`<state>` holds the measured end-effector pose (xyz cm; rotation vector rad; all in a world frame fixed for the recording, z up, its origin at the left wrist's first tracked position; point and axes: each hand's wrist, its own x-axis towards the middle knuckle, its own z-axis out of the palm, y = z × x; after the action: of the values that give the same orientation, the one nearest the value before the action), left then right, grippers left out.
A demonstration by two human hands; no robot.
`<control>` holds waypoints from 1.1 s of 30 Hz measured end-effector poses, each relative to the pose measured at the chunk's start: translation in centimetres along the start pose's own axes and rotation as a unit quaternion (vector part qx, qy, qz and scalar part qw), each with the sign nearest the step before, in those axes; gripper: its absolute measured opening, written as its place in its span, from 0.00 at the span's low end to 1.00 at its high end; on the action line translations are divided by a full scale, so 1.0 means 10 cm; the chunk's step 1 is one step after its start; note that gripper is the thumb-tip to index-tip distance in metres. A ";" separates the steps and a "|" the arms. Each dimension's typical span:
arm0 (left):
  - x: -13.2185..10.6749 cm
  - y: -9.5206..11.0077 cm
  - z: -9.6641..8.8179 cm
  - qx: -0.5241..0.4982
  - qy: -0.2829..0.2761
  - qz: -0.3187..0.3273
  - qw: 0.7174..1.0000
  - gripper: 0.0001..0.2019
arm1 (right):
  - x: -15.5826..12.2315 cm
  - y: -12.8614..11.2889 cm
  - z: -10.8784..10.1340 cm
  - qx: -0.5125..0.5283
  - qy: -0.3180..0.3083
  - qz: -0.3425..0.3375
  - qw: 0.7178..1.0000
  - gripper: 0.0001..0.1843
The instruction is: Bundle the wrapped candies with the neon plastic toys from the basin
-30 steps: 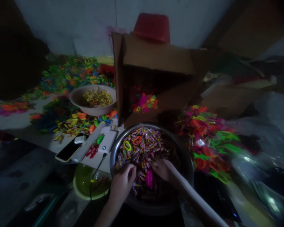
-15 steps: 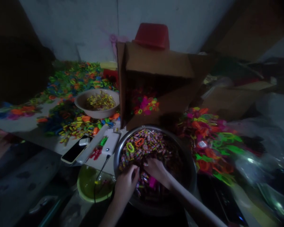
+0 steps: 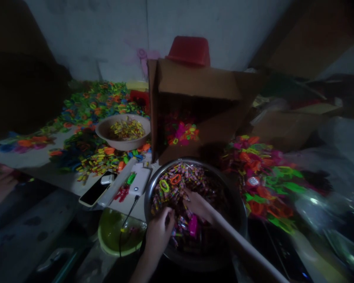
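A large metal bowl (image 3: 238,212) in front of me holds a heap of small wrapped candies (image 3: 184,182) with a yellow ring and an orange ring lying on top. My left hand (image 3: 159,234) reaches into the near side of the heap, its fingers curled among the candies. My right hand (image 3: 198,205) rests on the heap just beyond it, fingers bent into the pile. A pink piece (image 3: 192,226) lies between the two hands. In the dim light I cannot make out what either hand grips.
An open cardboard box (image 3: 200,102) on its side stands behind the bowl, a red tub (image 3: 189,50) on top. A beige bowl (image 3: 123,131), a phone (image 3: 94,190), a power bank (image 3: 139,180), a green bowl (image 3: 113,234) and colourful plastic piles (image 3: 262,173) surround it.
Both hands have worked slightly further into the candy heap, the right hand moving toward the middle. The view has shifted a little downward and to the left.
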<state>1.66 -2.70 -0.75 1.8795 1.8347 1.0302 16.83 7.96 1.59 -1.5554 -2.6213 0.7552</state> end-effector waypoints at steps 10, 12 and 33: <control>0.00 0.01 -0.01 -0.004 0.029 0.008 1.000 0.10 | 0.11 0.04 -0.04 -0.110 -0.027 -0.184 0.976 0.22; 0.00 0.01 0.00 -0.003 0.029 0.002 1.000 0.10 | 0.14 0.08 -0.03 -0.120 -0.028 -0.206 0.971 0.18; -0.03 0.00 0.00 -0.037 0.057 -0.008 0.998 0.09 | 0.20 0.30 -0.01 0.008 0.006 -0.189 0.982 0.13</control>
<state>1.70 -2.96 -0.79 1.7950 1.8435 1.2041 18.31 10.85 -0.04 -1.0016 -2.7673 0.7287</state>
